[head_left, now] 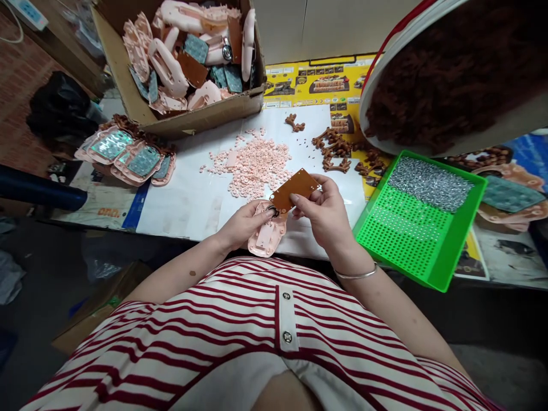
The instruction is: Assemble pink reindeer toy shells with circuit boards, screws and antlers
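Observation:
My left hand (245, 224) is closed on a pink plastic casing (266, 240) at the table's front edge. A dark round part with wire (270, 211) sits by my left thumb at the casing's upper end. Between thumb and fingers, my right hand (327, 214) pinches a brown circuit board (295, 189), tilted just above the casing. The board's lower left corner is close to the casing; whether they touch I cannot tell. Just beyond my hands lies a heap of small pink plastic pieces (259, 162) on the white sheet (188, 191).
A cardboard box (184, 127) of pink casings and boards stands at the back left. Assembled casings (139, 160) are stacked left. Brown plastic parts (336, 149) lie right of the heap. A green basket (445, 268) holds screws (428, 180). Above it leans a white bucket (366, 108) of brown pieces.

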A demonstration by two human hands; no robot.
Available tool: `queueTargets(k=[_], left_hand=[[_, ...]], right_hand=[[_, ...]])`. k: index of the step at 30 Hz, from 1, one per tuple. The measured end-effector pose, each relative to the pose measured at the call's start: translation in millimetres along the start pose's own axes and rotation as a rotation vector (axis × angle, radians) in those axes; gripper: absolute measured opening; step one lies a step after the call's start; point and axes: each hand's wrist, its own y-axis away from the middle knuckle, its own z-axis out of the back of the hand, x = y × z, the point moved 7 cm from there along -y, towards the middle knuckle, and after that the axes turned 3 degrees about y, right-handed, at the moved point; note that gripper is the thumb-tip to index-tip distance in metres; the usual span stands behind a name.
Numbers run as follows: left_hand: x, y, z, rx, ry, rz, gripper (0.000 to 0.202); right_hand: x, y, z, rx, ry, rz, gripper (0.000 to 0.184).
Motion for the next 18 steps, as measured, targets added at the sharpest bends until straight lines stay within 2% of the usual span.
queueTargets(k=[3,9,12,18], left_hand=[[-0.2,0.1,-2.3,0.041,0.003,0.002,0.053],[-2.0,2.7,-9.8,0.174,-0.002,0.034,0.044],[-2.0,3.0,-7.1,0.153,-0.02,0.036,0.046],[1.6,2.4,-1.6,0.091,-0.005,0.059,0.052]], right_hand=[[-4.5,-1.2,1.2,0.016,0.037,0.02,0.07],[-10.2,-3.0,4.4,0.063,0.163,0.108,0.064],[-9.3,-1.6,4.4,0.056,0.207,0.133,0.063],[4.9,6.1,6.9,-0.045,0.254,0.195,0.044]])
